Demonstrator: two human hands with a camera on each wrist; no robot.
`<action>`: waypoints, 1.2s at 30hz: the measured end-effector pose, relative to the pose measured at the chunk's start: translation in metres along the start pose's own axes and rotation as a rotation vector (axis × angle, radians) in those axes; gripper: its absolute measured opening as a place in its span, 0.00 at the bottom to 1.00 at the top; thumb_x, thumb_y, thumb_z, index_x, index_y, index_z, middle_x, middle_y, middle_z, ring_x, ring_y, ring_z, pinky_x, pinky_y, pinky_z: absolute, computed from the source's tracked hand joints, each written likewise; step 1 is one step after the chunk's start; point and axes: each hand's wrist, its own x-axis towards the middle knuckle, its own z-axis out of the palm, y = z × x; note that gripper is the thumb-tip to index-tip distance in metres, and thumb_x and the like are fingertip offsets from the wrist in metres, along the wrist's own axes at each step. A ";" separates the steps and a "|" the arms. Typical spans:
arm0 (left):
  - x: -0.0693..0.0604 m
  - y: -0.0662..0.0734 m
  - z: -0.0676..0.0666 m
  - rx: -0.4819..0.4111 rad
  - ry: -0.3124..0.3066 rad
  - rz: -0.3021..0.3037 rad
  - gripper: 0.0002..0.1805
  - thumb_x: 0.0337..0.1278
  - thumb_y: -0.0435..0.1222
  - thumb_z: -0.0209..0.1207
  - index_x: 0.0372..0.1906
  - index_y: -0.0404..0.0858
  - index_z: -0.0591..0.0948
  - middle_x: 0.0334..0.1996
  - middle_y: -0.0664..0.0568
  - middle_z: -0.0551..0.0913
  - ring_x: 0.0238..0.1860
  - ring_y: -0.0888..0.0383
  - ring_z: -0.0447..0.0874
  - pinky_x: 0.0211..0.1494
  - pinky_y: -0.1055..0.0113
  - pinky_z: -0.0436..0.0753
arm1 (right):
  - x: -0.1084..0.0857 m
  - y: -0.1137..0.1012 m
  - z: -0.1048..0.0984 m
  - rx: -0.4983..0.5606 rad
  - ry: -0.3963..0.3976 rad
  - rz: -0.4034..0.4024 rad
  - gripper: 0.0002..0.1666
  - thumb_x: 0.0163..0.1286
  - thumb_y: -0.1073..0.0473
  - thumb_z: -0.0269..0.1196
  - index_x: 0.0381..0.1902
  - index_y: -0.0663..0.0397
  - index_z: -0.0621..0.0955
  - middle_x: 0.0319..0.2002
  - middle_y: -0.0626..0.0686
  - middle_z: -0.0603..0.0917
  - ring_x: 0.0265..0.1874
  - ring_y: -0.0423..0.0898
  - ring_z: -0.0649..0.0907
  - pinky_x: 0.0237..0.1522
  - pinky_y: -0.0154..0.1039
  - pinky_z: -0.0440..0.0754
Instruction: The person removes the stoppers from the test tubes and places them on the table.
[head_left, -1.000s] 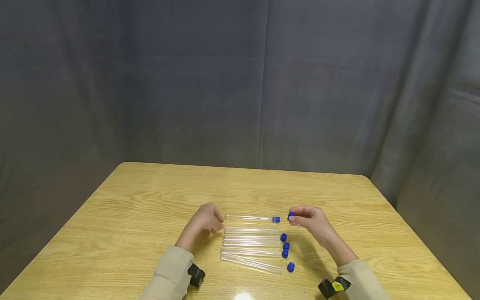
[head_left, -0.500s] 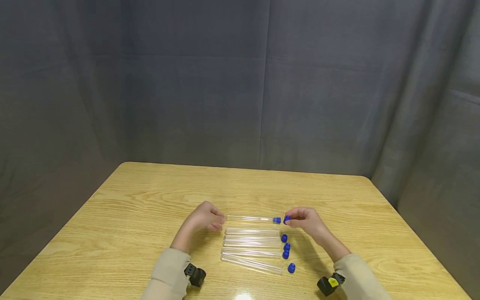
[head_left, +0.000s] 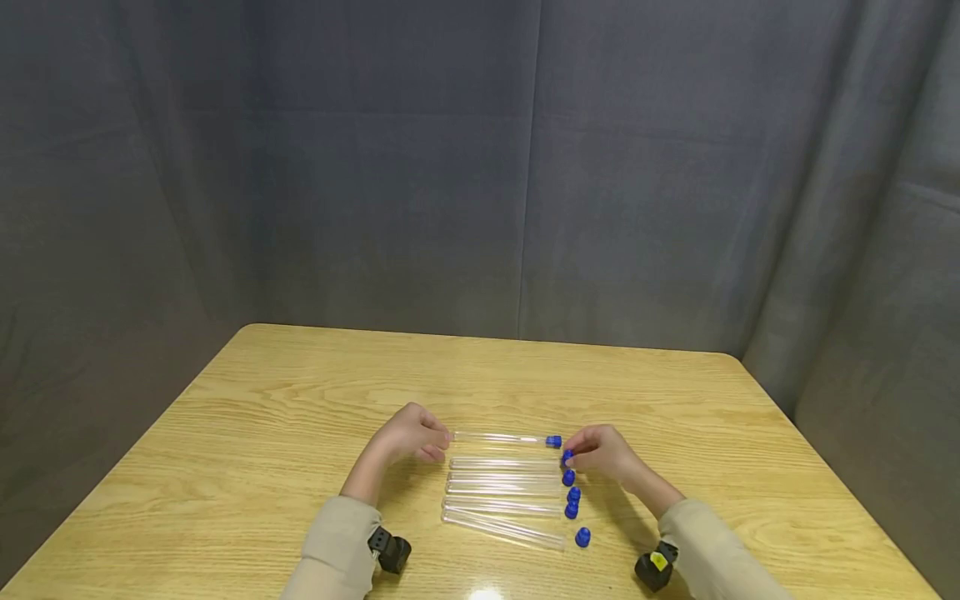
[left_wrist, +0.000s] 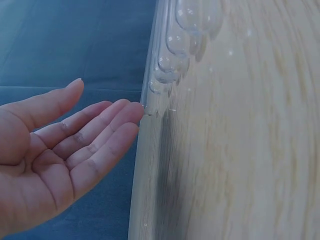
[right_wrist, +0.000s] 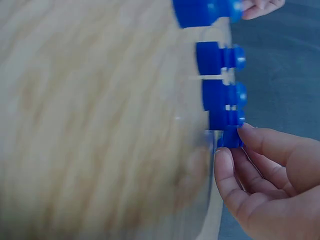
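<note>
In the head view my right hand [head_left: 606,452] pinches a small blue cap [head_left: 567,456] by the open ends of the tubes. The right wrist view shows that cap [right_wrist: 231,136] between thumb and fingertips, low near the tabletop. My left hand [head_left: 411,432] is at the rounded end of the farthest glass test tube [head_left: 495,437], which has a blue cap [head_left: 553,441] on its right end. Its fingers [left_wrist: 102,150] are loosely extended in the left wrist view; the fingertips seem to touch the tube's end. Several uncapped test tubes [head_left: 504,486] lie side by side nearer me.
Several loose blue caps stand right of the tubes, among them a cap [head_left: 568,477] just below the held one and another cap [head_left: 582,537] nearest me. The wooden table [head_left: 315,375] ends at a dark grey curtain [head_left: 390,208].
My right hand has brought the pinched cap left, then nearer to me, from beside the capped tube to the row of loose caps. My left hand has shifted slightly to the farthest tube's end.
</note>
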 end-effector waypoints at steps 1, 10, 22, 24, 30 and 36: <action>0.000 0.000 0.000 0.005 0.002 -0.002 0.10 0.52 0.28 0.58 0.36 0.21 0.78 0.28 0.41 0.81 0.27 0.49 0.81 0.32 0.61 0.81 | 0.000 0.000 0.001 -0.008 -0.004 0.002 0.07 0.53 0.74 0.61 0.32 0.74 0.77 0.26 0.57 0.80 0.25 0.43 0.78 0.27 0.37 0.78; 0.000 0.000 0.002 0.017 0.001 -0.007 0.10 0.52 0.28 0.57 0.36 0.22 0.78 0.29 0.40 0.81 0.27 0.49 0.81 0.32 0.60 0.81 | 0.001 0.000 0.004 -0.030 -0.020 0.033 0.06 0.52 0.76 0.60 0.30 0.72 0.77 0.26 0.60 0.79 0.24 0.43 0.77 0.26 0.37 0.77; 0.002 0.002 0.000 0.002 0.035 -0.021 0.09 0.51 0.27 0.57 0.35 0.23 0.79 0.29 0.41 0.81 0.26 0.50 0.81 0.33 0.61 0.81 | 0.003 -0.008 -0.015 -0.015 -0.038 0.041 0.11 0.55 0.72 0.61 0.37 0.75 0.76 0.31 0.56 0.80 0.29 0.46 0.79 0.34 0.43 0.79; 0.004 0.005 -0.002 -0.013 0.059 -0.017 0.08 0.51 0.26 0.57 0.35 0.23 0.79 0.29 0.42 0.81 0.27 0.50 0.81 0.33 0.60 0.81 | 0.007 -0.012 -0.020 -0.007 -0.029 0.030 0.13 0.57 0.70 0.61 0.38 0.76 0.76 0.32 0.56 0.80 0.31 0.49 0.80 0.36 0.46 0.79; 0.015 0.010 -0.005 -0.028 0.120 -0.002 0.09 0.52 0.27 0.57 0.37 0.24 0.79 0.29 0.43 0.81 0.30 0.49 0.82 0.35 0.60 0.81 | 0.023 -0.022 -0.028 0.047 -0.016 0.060 0.15 0.60 0.68 0.60 0.42 0.75 0.75 0.37 0.58 0.80 0.39 0.55 0.79 0.42 0.48 0.77; 0.030 0.007 -0.006 -0.002 0.187 0.015 0.09 0.53 0.28 0.57 0.38 0.25 0.79 0.30 0.42 0.81 0.30 0.50 0.81 0.37 0.60 0.80 | 0.042 -0.024 -0.028 0.099 -0.024 0.133 0.19 0.63 0.67 0.57 0.48 0.78 0.71 0.41 0.64 0.78 0.40 0.56 0.79 0.44 0.47 0.76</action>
